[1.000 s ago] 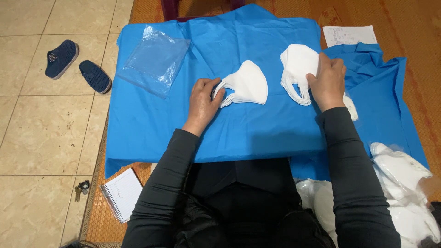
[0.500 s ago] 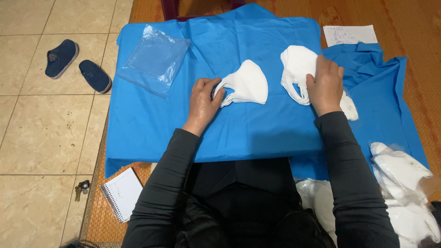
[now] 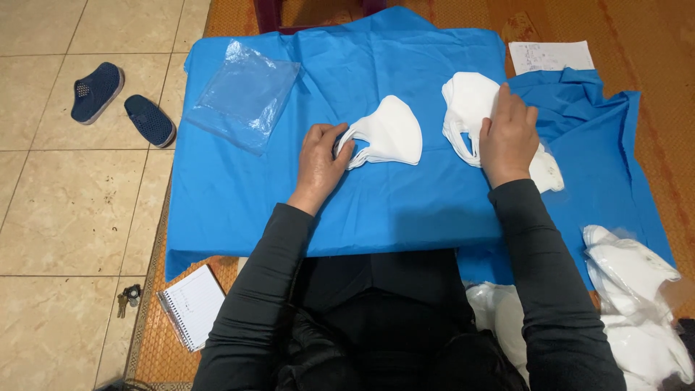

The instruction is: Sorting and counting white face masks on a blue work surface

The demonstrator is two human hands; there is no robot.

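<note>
A blue cloth (image 3: 391, 210) covers the low surface in front of me. On it lies a small stack of white face masks (image 3: 391, 130); my left hand (image 3: 322, 159) rests at its left end, fingers touching the ear loops. Further right sits a second pile of white masks (image 3: 467, 101). My right hand (image 3: 509, 134) lies flat on that pile's right side, pressing down. Both arms wear dark long sleeves.
A clear plastic bag (image 3: 246, 94) lies at the cloth's upper left. A paper sheet (image 3: 550, 56) sits at the upper right. More white masks (image 3: 637, 289) are heaped at my right side. A spiral notebook (image 3: 190, 305), keys (image 3: 129, 297) and two dark blue shoes (image 3: 123, 101) lie on the left.
My right hand has slid slightly left and down on the right pile. The left hand stays at the middle stack.
</note>
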